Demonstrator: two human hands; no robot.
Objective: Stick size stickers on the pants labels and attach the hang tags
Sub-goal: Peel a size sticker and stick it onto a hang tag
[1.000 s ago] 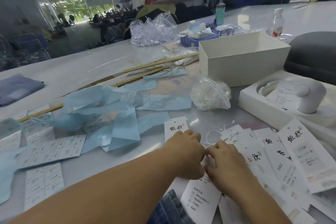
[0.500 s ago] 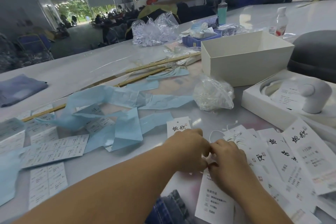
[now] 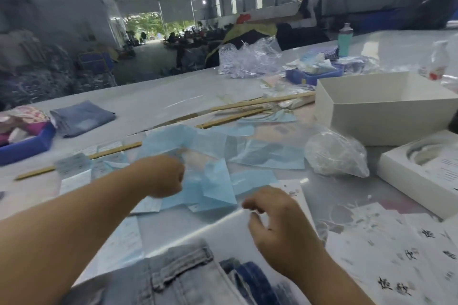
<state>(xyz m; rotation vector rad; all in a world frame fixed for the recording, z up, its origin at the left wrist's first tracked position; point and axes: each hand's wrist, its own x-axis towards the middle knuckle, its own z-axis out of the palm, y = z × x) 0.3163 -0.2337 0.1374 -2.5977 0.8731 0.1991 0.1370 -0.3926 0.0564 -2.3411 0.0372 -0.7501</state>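
Light-wash jeans [image 3: 178, 277] lie at the near edge, waistband toward me. White hang tags [image 3: 396, 255] with black characters are spread to the right, and one tag [image 3: 290, 190] lies just beyond my right hand [image 3: 280, 228]. That hand hovers above the table with loosely curled fingers and nothing visible between them. My left hand [image 3: 163, 176] reaches forward to the crumpled blue backing paper [image 3: 215, 183]; its fingers are curled and hidden behind the hand, so I cannot tell whether it holds anything. Size sticker sheets [image 3: 74, 163] lie to its left. The frame is motion-blurred.
A clear bag of strings [image 3: 334, 153] sits ahead right, before an open white box [image 3: 381, 109] and a white tray [image 3: 406, 176]. Wooden sticks [image 3: 247, 106] cross the middle. Folded jeans [image 3: 81, 116] and a blue bin [image 3: 24, 148] stand at left. Crumpled plastic bags [image 3: 247, 59] sit farther back.
My hands have parted from the hang tag they worked on together. The left hand moved forward to the blue paper, the right lifted, and the view swung left and down.
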